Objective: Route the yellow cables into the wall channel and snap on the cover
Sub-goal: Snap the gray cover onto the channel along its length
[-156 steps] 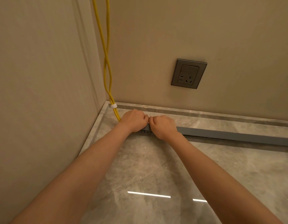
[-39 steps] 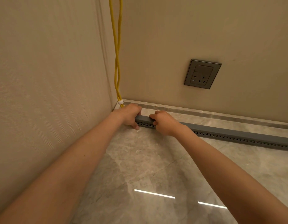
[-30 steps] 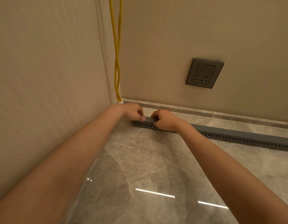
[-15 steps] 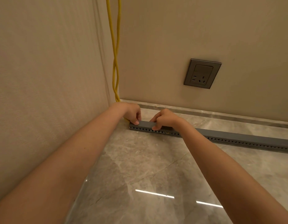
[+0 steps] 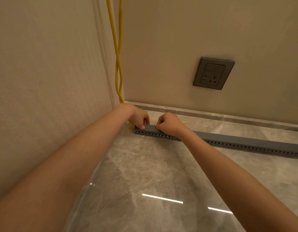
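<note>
Both hands are down at the corner end of the grey slotted channel (image 5: 228, 139), which lies on the marble floor (image 5: 153, 173) and runs off toward three o'clock. The left hand (image 5: 139, 117) sits right at the channel's end, fingers (image 5: 142, 126) curled and pressed onto the cover (image 5: 150, 127). The right hand (image 5: 169, 123) is just beside it, fingers (image 5: 157, 126) bunched tight, pushing on the same top strip. Neither hand is pinching anything; this looks like pressing the cover home.

The yellow cables (image 5: 118, 64) drop down the wall corner at twelve o'clock, twisted round each other, and vanish behind the left hand, so where they enter the channel is hidden.

The risk, I'd say: if a cable rides up at the mouth, the cover could trap it under the lip and refuse to click. Uneven pressure could leave this end sprung.

The wall socket (image 5: 213, 73) at two o'clock carries no readable writing, and nothing else does either.
</note>
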Available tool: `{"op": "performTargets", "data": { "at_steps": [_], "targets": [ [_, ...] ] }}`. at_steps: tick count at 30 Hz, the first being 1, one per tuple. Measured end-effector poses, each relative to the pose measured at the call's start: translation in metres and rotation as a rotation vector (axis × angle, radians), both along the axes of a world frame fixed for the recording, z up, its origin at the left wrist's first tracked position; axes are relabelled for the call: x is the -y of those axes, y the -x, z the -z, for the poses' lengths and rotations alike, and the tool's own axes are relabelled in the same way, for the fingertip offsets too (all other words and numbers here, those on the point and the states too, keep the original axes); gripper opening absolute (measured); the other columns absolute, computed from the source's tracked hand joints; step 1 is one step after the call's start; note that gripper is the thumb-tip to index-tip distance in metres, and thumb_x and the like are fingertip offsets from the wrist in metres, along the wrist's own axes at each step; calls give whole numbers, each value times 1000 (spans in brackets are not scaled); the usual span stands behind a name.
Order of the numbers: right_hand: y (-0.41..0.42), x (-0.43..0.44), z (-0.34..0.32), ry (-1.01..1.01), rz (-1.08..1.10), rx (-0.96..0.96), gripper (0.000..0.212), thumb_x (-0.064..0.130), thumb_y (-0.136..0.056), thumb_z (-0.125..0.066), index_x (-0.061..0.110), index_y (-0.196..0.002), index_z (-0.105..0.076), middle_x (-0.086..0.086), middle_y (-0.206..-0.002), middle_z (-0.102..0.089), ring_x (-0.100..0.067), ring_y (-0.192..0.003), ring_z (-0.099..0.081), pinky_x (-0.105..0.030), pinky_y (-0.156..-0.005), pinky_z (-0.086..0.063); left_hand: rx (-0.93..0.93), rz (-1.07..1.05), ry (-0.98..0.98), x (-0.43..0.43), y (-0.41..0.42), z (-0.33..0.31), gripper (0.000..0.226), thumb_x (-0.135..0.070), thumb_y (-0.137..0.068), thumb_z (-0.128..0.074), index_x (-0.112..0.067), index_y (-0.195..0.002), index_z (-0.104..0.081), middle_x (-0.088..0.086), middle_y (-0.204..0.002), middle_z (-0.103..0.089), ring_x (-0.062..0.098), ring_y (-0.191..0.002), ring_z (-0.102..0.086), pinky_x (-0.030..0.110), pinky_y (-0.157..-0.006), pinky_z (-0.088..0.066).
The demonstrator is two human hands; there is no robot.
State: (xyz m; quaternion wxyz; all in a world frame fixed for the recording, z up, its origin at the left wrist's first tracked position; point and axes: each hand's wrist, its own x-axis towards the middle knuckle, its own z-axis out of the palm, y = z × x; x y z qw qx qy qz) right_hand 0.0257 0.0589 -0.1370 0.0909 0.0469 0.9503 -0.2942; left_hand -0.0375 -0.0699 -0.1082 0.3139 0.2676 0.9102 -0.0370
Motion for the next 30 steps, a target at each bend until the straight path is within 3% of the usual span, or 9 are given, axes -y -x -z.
{"op": "performTargets", "data": {
  "at_steps": [3,7,12,14,19,23,25,30],
  "targets": [
    [-4,0,3,-1,-10,-33,20,11,-89,-52,1,-95,-68,-3,-76,-57,-19,-75,-53,-29,-65,-43,-4,10,33,-4,-1,1,42,-15,-95,-50,-14,-137,-46,4,-136,-51,22,-124,-48,35,-108,-39],
    [-7,0,0,-30,-76,-4,23,15,-93,-47,1,-105,-62,-5,-91,-53,-19,-85,-49,-29,-72,-39,-38,-24,-80,1,-6,2,34,-11,-93,-53,-11,-126,-54,7,-128,-56,19,-104,-51,32,-99,-43],
    [-9,-3,-3,-40,-136,114,30,25,-94,-49,8,-118,-55,-6,-108,-56,-19,-96,-50,-29,-80,-39,-139,-27,-219,12,-20,12,31,-8,-91,-53,-8,-122,-53,8,-127,-55,24,-115,-53,28,-92,-43],
    [-10,-2,-6,-97,-180,155,35,29,-94,-48,11,-123,-55,-8,-120,-58,-22,-103,-53,-31,-86,-41,-176,-22,-263,16,-24,16,30,-6,-91,-52,-7,-121,-53,10,-127,-55,25,-114,-52,27,-89,-42],
    [-16,11,-12,-290,-229,178,36,23,-95,-46,3,-124,-53,-14,-126,-57,-29,-113,-54,-36,-92,-43,-276,-4,-351,24,-37,21,26,-5,-89,-57,-4,-114,-53,13,-121,-53,26,-109,-51,25,-80,-37],
    [-22,19,-2,-412,-263,46,34,16,-92,-47,-1,-120,-39,-21,-121,-55,-36,-108,-54,-36,-73,-39,-368,20,-350,31,-42,27,39,-13,-86,-64,-5,-121,-48,12,-125,-48,26,-116,-47,31,-91,-39],
    [-25,19,2,-438,-267,-20,34,15,-91,-49,-1,-119,-38,-21,-122,-53,-37,-110,-51,-38,-76,-39,-338,4,-303,32,-40,29,45,-17,-89,-61,-7,-130,-44,12,-131,-47,27,-120,-47,35,-97,-40],
    [-29,17,9,-502,-278,-144,38,15,-90,-50,1,-124,-41,-19,-125,-48,-36,-115,-47,-42,-88,-42,-386,9,-267,29,-40,32,33,-17,-91,-55,-7,-122,-53,14,-123,-55,28,-113,-54,37,-91,-43]
  ]
}}
